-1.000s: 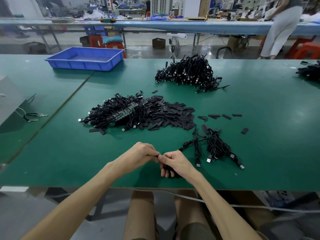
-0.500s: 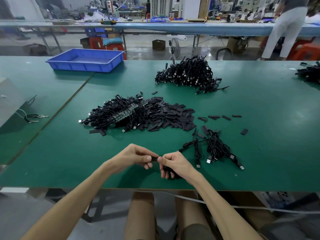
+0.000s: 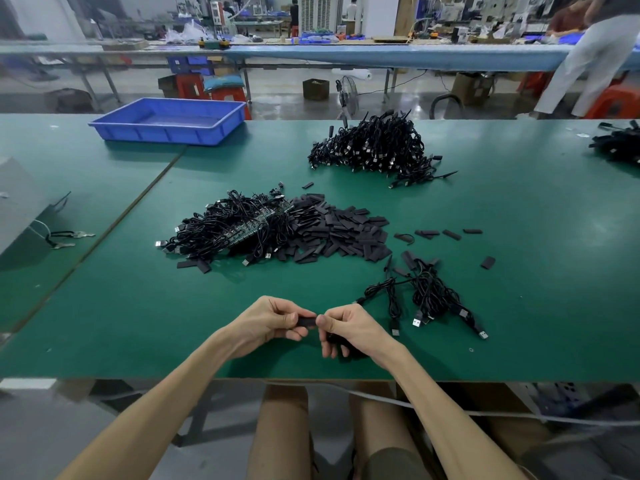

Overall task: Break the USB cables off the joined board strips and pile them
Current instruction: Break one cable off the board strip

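We hold a small black piece [image 3: 307,321] just above the near edge of the worktop [image 3: 138,323], left hand [image 3: 273,320] and right hand [image 3: 349,329] each pinching one end. It looks light and stiff, likely brittle at a joint, so we grip close beside that. Loose cables [image 3: 433,296] lie to the right, the strip heap [image 3: 239,226] beyond.

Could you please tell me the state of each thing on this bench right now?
Black piece, held off the table.
Left hand, pinching its left end.
Right hand, pinching its right end.
Blue tray, upright, looks empty.
Far cable pile, heaped.
Near cable bunch, loose on the table.
Board strips, tangled among cables.
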`<state>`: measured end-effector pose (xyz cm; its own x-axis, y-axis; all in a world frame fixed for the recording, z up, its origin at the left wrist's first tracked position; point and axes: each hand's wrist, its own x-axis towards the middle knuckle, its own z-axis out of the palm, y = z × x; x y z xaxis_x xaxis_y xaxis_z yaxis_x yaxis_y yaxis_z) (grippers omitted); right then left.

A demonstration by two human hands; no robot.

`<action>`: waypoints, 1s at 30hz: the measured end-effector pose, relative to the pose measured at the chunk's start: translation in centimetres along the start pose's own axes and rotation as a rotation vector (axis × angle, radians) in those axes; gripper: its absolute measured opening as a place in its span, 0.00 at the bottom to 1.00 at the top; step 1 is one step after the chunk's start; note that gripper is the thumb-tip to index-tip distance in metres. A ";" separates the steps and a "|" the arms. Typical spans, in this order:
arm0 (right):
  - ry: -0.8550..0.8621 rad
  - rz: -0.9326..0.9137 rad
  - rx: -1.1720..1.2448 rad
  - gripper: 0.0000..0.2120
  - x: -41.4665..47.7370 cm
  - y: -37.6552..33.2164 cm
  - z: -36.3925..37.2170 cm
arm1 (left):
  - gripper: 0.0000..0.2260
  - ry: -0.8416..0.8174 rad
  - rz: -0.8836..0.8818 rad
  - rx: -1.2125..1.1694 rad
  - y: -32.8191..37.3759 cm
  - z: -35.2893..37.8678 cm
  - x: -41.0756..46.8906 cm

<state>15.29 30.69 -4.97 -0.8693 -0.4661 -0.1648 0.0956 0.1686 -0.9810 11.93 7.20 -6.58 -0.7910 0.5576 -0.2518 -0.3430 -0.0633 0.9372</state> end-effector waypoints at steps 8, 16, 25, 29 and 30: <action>0.157 0.006 -0.233 0.18 0.0 -0.1 0.4 | 0.09 0.225 0.079 0.265 2.5 -0.4 0.0; 0.501 -0.005 -0.602 0.14 -0.3 -2.6 -5.2 | 0.13 0.872 0.335 1.036 9.4 -4.7 3.8; 0.577 0.026 -1.160 0.40 -0.4 0.9 -7.0 | 0.22 0.822 -0.062 1.658 10.9 -8.0 7.8; 0.602 0.004 -1.219 0.43 -0.7 1.9 -4.9 | 0.19 0.851 -0.006 1.795 10.1 -8.7 8.2; 0.598 -0.019 -1.252 0.43 -0.7 2.0 -4.2 | 0.16 0.836 0.009 1.804 10.2 -8.8 8.2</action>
<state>14.08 35.02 -6.35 -0.9694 -0.0919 0.2275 -0.1360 0.9730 -0.1866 -2.49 3.87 -1.16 -0.9716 0.0710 0.2258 0.0541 0.9953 -0.0803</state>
